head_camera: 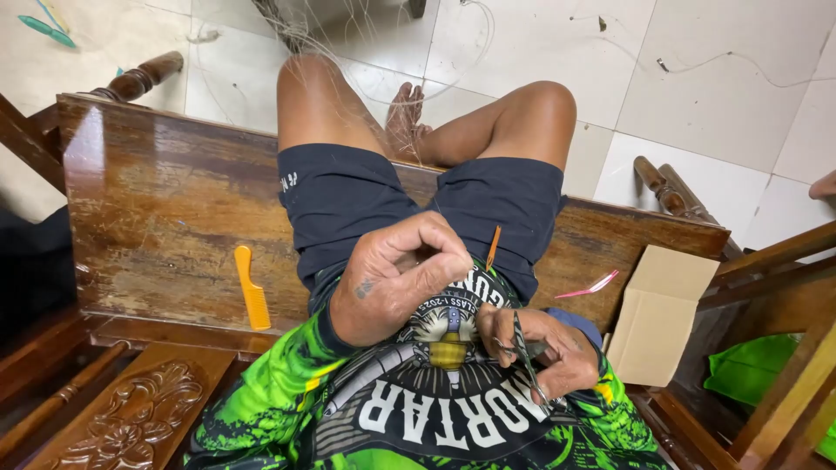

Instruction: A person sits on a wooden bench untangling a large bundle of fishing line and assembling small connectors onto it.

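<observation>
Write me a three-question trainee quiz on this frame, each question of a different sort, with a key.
1. True or false: the orange comb lies on the wooden bench, apart from both hands.
2. What does the right hand hold? A) scissors B) a cardboard box C) a comb
3. Fill in: the left hand pinches thin fishing line beside a small ______ netting needle.

Key: 1 true; 2 A, scissors; 3 orange.
</observation>
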